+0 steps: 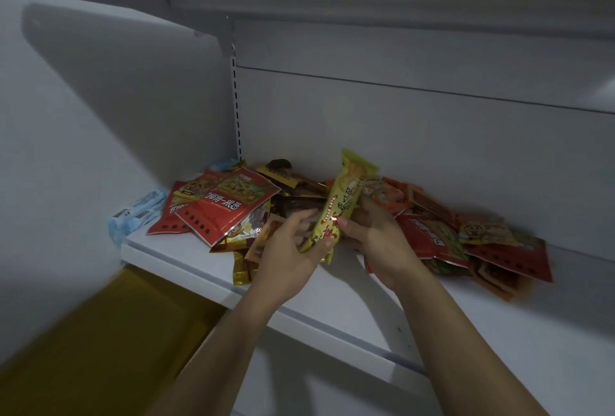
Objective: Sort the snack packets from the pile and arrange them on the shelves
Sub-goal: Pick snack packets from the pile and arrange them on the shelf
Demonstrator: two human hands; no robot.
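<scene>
One head-worn view, close in: it looked forward and down onto the white shelf (186, 259), pile dead centre.

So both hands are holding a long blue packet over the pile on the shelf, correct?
No, the packet is yellow, not blue. The head view shows the left hand and right hand both holding it over the pile on the shelf.

pile (429, 232) right end: blurred | yellow packet (342, 202) lower part: behind left hand (286, 255)
</scene>
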